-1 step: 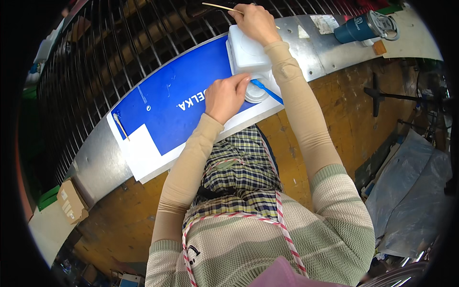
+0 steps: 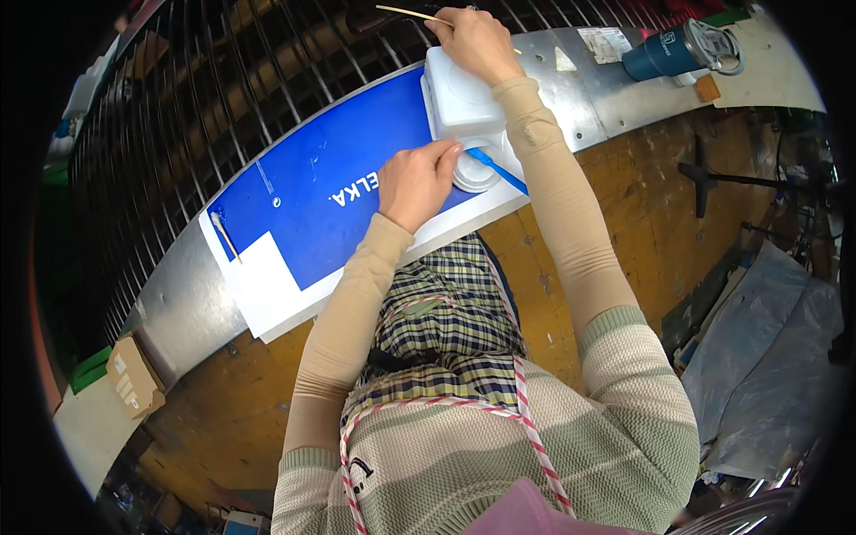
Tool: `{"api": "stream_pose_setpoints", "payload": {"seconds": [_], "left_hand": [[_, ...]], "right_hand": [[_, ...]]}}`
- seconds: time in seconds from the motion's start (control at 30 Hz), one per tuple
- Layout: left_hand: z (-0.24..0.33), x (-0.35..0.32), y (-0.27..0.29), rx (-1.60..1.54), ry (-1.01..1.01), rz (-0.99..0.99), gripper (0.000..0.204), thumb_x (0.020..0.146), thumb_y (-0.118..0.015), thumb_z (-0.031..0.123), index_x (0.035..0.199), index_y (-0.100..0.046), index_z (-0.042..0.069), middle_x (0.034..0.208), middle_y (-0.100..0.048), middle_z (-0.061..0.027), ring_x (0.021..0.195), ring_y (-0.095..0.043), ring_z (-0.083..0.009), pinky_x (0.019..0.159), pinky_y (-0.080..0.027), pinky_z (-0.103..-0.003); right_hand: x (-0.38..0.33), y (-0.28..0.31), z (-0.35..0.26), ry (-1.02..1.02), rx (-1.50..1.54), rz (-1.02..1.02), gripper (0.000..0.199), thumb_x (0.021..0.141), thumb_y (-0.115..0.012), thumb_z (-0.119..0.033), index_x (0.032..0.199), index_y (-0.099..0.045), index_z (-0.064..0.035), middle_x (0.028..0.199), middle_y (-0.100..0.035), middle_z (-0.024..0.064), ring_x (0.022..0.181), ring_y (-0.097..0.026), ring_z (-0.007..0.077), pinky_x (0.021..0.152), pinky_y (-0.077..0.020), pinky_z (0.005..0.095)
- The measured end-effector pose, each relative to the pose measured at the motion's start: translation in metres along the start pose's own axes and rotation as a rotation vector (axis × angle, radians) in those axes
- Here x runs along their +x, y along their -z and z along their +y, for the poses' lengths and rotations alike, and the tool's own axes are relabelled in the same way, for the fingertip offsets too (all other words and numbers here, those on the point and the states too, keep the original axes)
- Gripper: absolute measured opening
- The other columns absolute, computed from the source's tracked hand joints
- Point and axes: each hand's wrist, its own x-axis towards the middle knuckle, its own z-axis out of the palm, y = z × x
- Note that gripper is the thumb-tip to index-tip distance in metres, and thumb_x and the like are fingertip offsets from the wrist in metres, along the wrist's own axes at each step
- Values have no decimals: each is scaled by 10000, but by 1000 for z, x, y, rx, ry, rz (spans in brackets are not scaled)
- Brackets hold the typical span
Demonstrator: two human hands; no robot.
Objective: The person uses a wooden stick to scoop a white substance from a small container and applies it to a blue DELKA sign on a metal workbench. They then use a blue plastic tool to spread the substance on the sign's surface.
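Note:
My right hand (image 2: 477, 43), fingers closed, holds a thin wooden stick (image 2: 412, 12) above the far edge of the metal table. Just below that hand is a white translucent plastic container (image 2: 464, 92). My left hand (image 2: 416, 185) is closed, thumb and fingertips pressed together; anything held there is hidden. Its fingertips are beside a small round white dish (image 2: 476, 176), over the blue printed sheet (image 2: 343, 160). Across the dish lies a blue flat-handled tool (image 2: 495, 167), its far end reaching toward my right forearm.
A white-tipped wooden stick (image 2: 230, 239) lies on the sheet's left end. The metal table (image 2: 183, 308) curves along a row of dark bars (image 2: 214, 107). A blue lidded tumbler (image 2: 667, 52) rests at the right; a cardboard box (image 2: 134, 374) sits at the left.
My left hand has shifted slightly left, its fingertips drawing a little away from the blue tool. My right hand and its stick stay in place.

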Motion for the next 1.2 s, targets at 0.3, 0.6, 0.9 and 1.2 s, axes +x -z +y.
{"api": "stream_pose_setpoints", "payload": {"seconds": [0.3, 0.6, 0.9, 1.2], "left_hand": [[-11, -1, -5, -269, 108, -82, 270, 974, -649, 196, 1136, -725, -6, 933, -760, -179, 795, -728, -157, 713, -551, -281], [-16, 6, -40, -621, 264, 104, 226, 964, -687, 177, 1029, -754, -29, 784, -731, -54, 657, -580, -52, 612, -483, -234], [-35, -9, -36, -255, 158, 380, 158, 944, -680, 206, 946, -745, 62, 629, -664, -123, 512, -626, -235, 507, -465, -369], [-38, -10, -8, -434, 101, 443, 156, 942, -692, 133, 1038, -750, 23, 823, -760, -112, 635, -678, -119, 602, -523, -287]], "right_hand": [[-1, -2, 3, 32, 1, 43, 225, 937, -627, -295, 915, -707, -86, 869, -694, 211, 864, -674, 415, 769, -538, 531], [-1, -5, 5, 34, -5, 76, 225, 927, -648, -306, 910, -717, -93, 856, -700, 198, 841, -680, 411, 752, -540, 524], [0, -4, 5, 22, 29, 46, 236, 923, -653, -315, 904, -720, -89, 844, -707, 195, 845, -684, 401, 755, -540, 514], [1, -4, 7, 8, 29, 26, 252, 925, -652, -324, 913, -727, -84, 862, -711, 198, 861, -686, 401, 764, -539, 509]]}}
